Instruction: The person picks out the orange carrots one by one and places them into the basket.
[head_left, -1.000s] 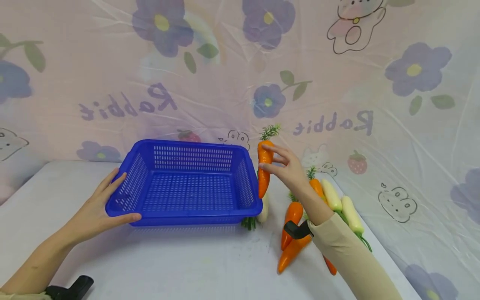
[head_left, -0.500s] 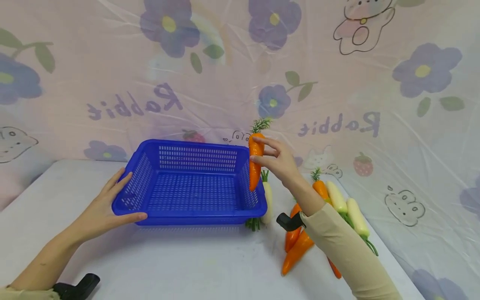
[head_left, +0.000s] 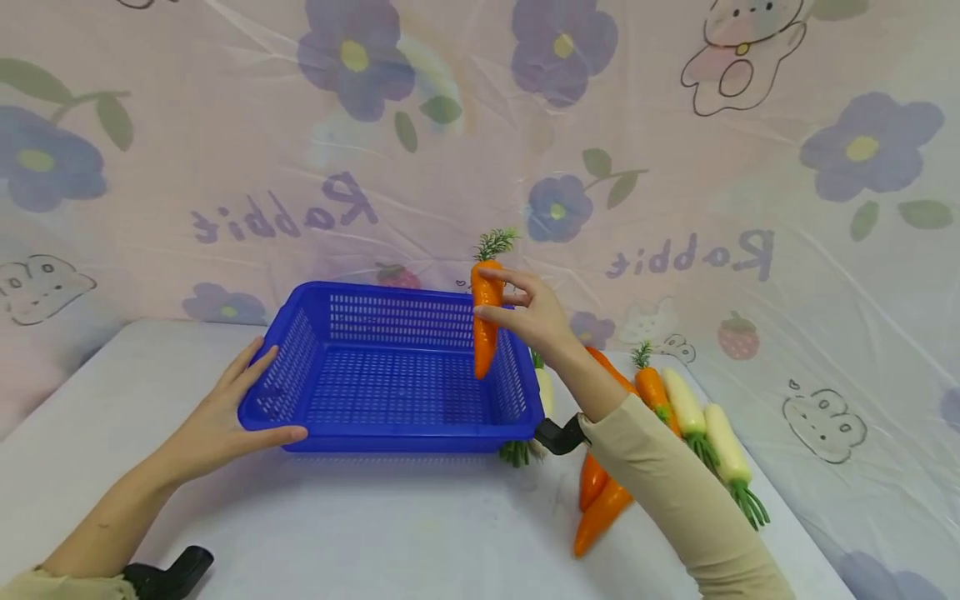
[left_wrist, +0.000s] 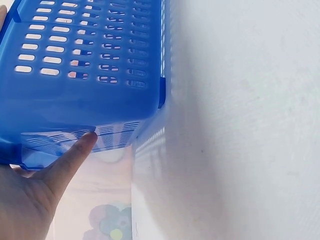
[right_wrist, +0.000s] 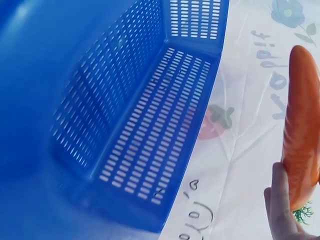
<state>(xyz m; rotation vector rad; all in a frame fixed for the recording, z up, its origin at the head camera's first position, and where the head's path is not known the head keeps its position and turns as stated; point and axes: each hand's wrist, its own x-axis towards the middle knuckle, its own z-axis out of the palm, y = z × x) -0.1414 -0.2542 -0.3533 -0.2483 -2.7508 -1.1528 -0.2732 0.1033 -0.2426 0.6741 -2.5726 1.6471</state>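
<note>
A blue perforated basket (head_left: 397,431) stands on the white table, its inside bare of objects. My right hand (head_left: 536,317) pinches an orange carrot (head_left: 486,329) with a green top, held upright with its tip down over the basket's right part. In the right wrist view, the carrot (right_wrist: 301,130) shows at the right edge with the fingers (right_wrist: 281,200) against it. My left hand (head_left: 213,425) rests on the basket's left end, fingers spread along the rim and thumb at the front corner. The left wrist view shows the left hand (left_wrist: 35,195) touching the basket (left_wrist: 80,100).
Several carrots (head_left: 603,512) lie right of the basket, partly under my right forearm. Two white radishes (head_left: 723,442) lie near the table's right edge. Another white radish (head_left: 545,392) is beside the basket's right side. A patterned curtain (head_left: 450,167) hangs behind.
My right hand has carried the carrot left, from beside the basket's right rim to over its inside. The left hand keeps its place on the basket. The whole view has shifted slightly.
</note>
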